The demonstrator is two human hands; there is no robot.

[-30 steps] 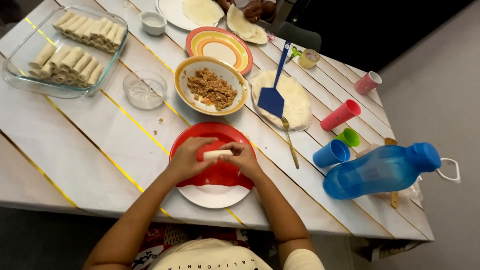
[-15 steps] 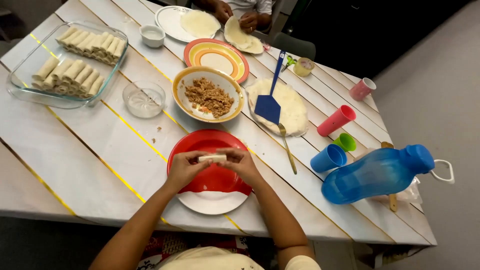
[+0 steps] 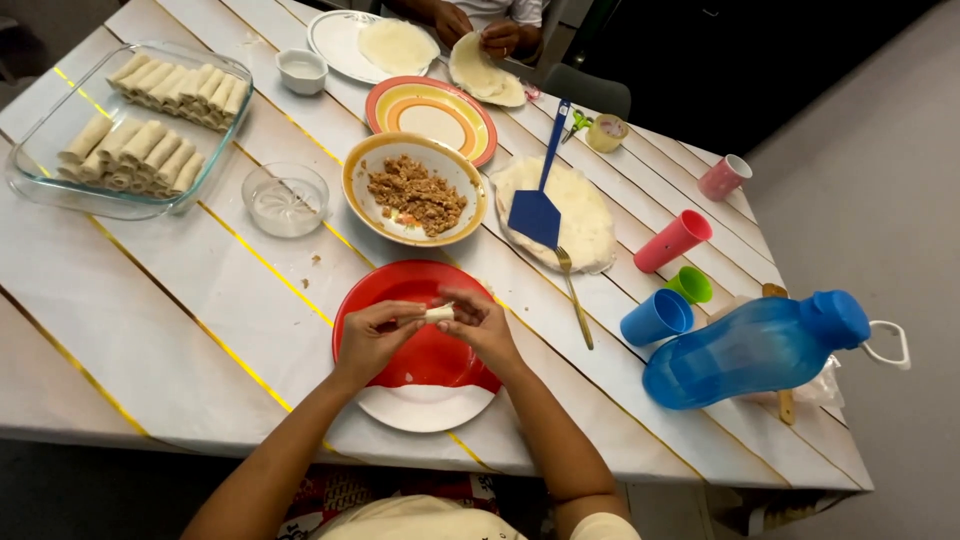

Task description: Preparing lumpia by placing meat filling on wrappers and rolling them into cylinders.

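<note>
My left hand (image 3: 372,338) and right hand (image 3: 482,325) pinch a small pale roll (image 3: 438,314), probably dough, over the red plate (image 3: 400,290); blue bottle (image 3: 750,350) at three o'clock.

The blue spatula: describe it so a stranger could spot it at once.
Start at the white slatted table and find the bowl of brown filling near its middle. Just right of it lies a pile of pale wrappers; the blue spatula rests on top, the only flat-bladed blue tool, its handle pointing away from the person.

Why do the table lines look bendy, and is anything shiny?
Head view: the wide lens bows the table stripes toward the edges; soft, even light, faint shadows; glare on the red plate and blue bottle; both hands sharp.
</note>
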